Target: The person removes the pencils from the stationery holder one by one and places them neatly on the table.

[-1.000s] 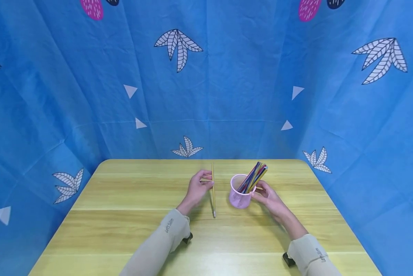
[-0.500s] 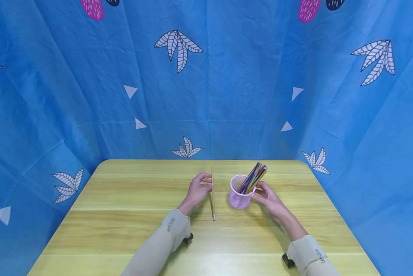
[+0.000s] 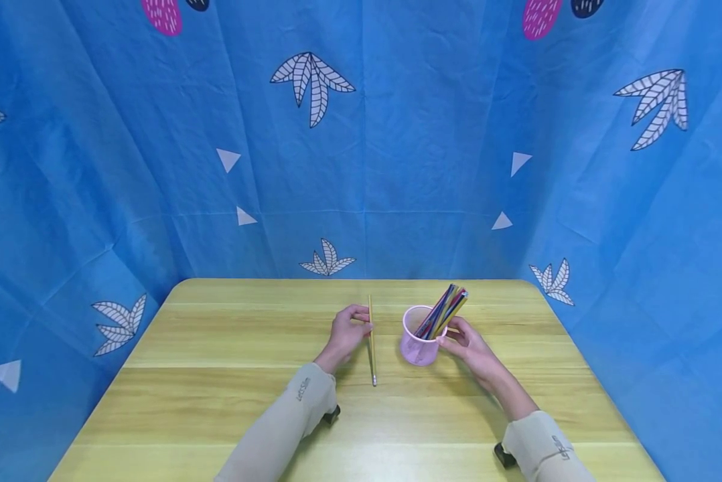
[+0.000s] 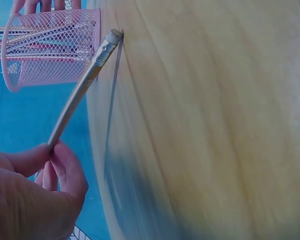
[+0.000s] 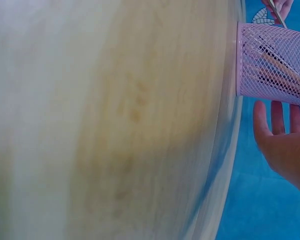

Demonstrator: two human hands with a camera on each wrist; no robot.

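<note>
My left hand [image 3: 347,333] pinches a yellow pencil [image 3: 372,358] between thumb and fingers. The pencil slants, and its eraser end points toward me, right at the tabletop in the left wrist view. To its right stands a pink mesh pencil cup [image 3: 418,351], upright on the table. A bundle of coloured pencils [image 3: 444,309] in red, blue, yellow and black leans to the right inside it. My right hand [image 3: 471,346] holds the cup by its right side, thumb at the front near the rim and fingers farther back. Its fingers [image 5: 277,117] lie along the mesh wall in the right wrist view.
The light wooden table [image 3: 228,395] has rounded far corners. A blue curtain [image 3: 361,167] with leaf and triangle prints hangs behind it and along both sides. Dark wrist devices show under both sleeve cuffs [image 3: 321,388].
My left hand has come slightly toward me with the pencil, and the pencil's far tip shows lower in the head view. The right hand and the cup stay nearly still.
</note>
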